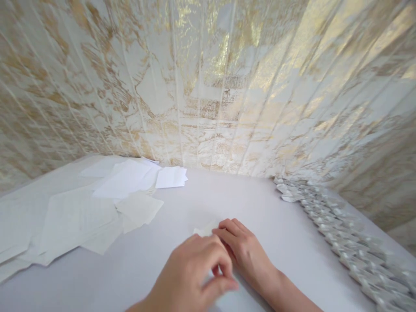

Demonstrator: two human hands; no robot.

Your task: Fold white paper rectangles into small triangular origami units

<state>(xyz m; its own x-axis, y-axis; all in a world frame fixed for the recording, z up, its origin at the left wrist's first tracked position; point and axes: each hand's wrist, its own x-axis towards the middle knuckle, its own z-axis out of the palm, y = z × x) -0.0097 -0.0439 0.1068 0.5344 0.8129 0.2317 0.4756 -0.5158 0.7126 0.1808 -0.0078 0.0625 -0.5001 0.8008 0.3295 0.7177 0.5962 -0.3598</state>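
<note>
A small piece of pale paper (204, 229) lies on the white table in front of me, mostly hidden by my hands. My right hand (242, 242) has its fingers bent together at the paper's right edge, holding it against the table. Nearer to the camera, my left hand (198, 268) is curled, thumb and forefinger drawn toward each other in a pinch. Whether anything sits between those fingertips I cannot make out. The left hand covers part of the paper and of the right fingers.
Loose sheets of paper (78, 216) overlap across the left side. A small stack of white cut paper (171, 177) lies by the back edge. Along the right runs a long band of folded paper pieces (344, 242). A gold-patterned curtain (208, 95) hangs behind the table (227, 195).
</note>
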